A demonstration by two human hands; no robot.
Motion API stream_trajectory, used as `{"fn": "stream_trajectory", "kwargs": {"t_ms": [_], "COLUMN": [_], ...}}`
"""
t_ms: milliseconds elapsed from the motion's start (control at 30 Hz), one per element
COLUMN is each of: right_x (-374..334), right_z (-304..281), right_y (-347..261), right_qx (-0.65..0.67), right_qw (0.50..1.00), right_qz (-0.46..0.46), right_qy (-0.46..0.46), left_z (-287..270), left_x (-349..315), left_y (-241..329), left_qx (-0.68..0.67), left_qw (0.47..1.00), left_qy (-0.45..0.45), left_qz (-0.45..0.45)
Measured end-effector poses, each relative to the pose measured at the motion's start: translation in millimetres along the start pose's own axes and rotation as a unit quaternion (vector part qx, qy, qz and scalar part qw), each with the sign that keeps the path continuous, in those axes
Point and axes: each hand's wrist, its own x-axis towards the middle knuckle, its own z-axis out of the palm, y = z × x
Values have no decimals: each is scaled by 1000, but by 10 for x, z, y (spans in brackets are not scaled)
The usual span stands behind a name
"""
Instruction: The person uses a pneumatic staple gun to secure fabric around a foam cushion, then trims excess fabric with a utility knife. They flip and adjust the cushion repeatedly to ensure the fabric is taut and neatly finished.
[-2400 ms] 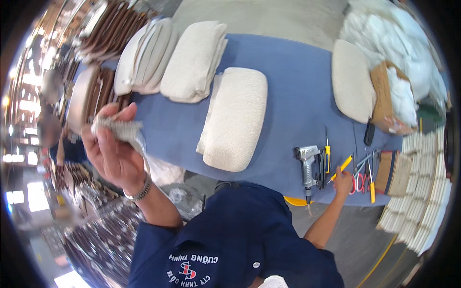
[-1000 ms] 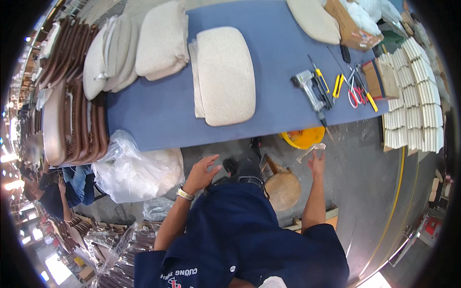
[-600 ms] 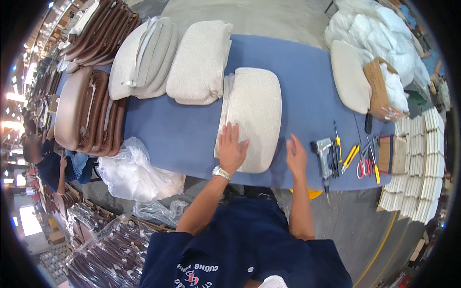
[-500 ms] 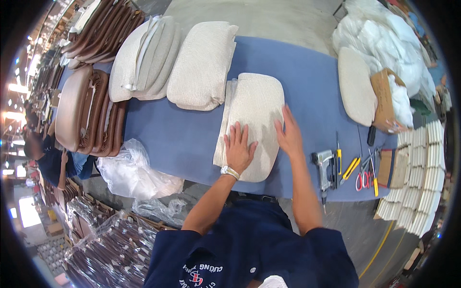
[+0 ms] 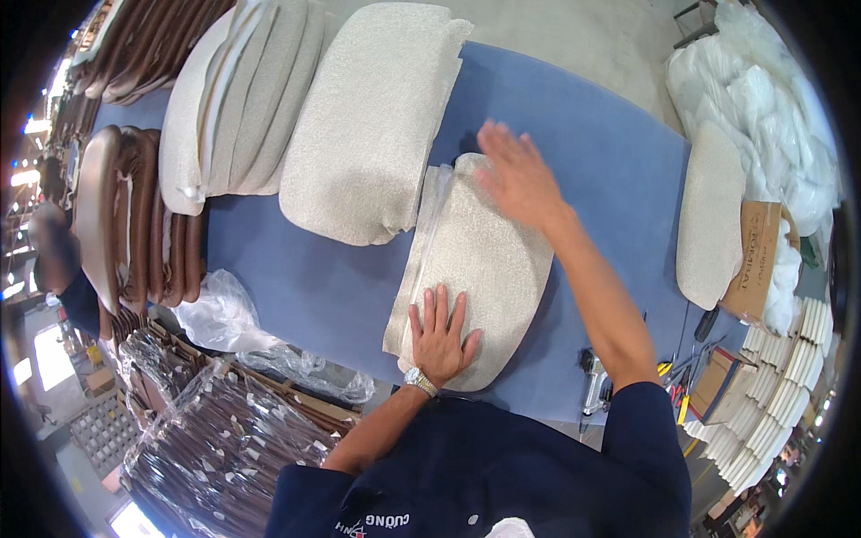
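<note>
A cream textured fabric cushion cover (image 5: 489, 260) lies flat in front of me on the blue-topped table (image 5: 574, 117). A loose flap with a pale strip, perhaps a zipper, runs along its left side. My left hand (image 5: 439, 341), wearing a wristwatch, rests flat on the cover's near part with fingers spread. At the cover's far right corner is my right hand (image 5: 520, 175), slightly blurred, fingers stretched out. It holds nothing; whether it touches the fabric I cannot tell. Just beyond, to the left, lies a stack of similar cream covers (image 5: 368, 117).
More cream covers (image 5: 247, 108) and brown cushions (image 5: 134, 215) stand at the left. A nail gun (image 5: 594, 381) and hand tools lie near the right edge, partly behind my arm. A cardboard box (image 5: 753, 255) and a cream piece (image 5: 713, 215) are at the right. Another person stands far left.
My right hand has moved from the cover's right edge to its far corner. The cover is now slightly turned, its far end narrower. My left hand stays flat on it. The view has shifted closer.
</note>
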Motion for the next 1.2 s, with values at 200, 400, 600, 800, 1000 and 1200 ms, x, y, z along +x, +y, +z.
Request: {"fn": "stream_trajectory", "kwargs": {"t_ms": [200,400,600,800,1000,1200], "right_x": [-201,0,127,-592,-2262,-3593], "right_z": [370,76,90,-715,-1189,-548], "right_y": [-280,110,155,475,196,-1429], "right_qx": [-24,82,21,60,313,666], "right_qw": [998,987,974,940,874,597], "right_qz": [-52,121,186,270,356,439], "right_qy": [11,-73,-131,-199,-105,79], "left_z": [-78,-247,-102,-160,-1504,-2541], "left_x": [-23,-732,-1295,-1106,-841,104], "left_y": [-16,-272,-411,-204,-712,164], "left_qx": [-48,-246,-689,-623,-709,-744], "left_qw": [999,948,451,626,648,639], "left_qy": [2,126,-107,36,128,163], "left_qz": [16,-161,-558,-468,-248,111]}}
